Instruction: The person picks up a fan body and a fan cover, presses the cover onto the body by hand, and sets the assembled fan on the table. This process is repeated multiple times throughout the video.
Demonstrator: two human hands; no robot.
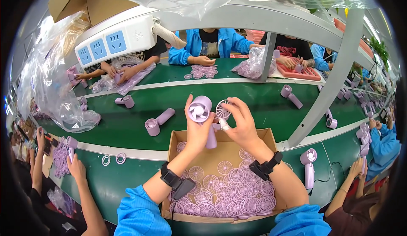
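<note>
Blue sleeves [142,215] bunch at the lower edge of the frame, and bare forearms [290,183] reach up from them with black devices [180,183] strapped at the wrists. At the centre, the left hand [198,131] grips a lavender handheld fan [199,110], one finger along the left of its round head and the thumb pressed on the right; the other fingers are hidden. The fan's long axis runs nearly upright, leaning slightly: head toward the upper left, handle down toward the lower right, open bladed face toward the camera. Just right of the head, the right hand [239,126] pinches a spoked grille [223,109] between fingertips and a white-capped thumb. Below, loose grilles [237,191] pile in a cardboard box [229,151]. Another fan [164,116] lies left of centre, its handle pointing to the upper right.
</note>
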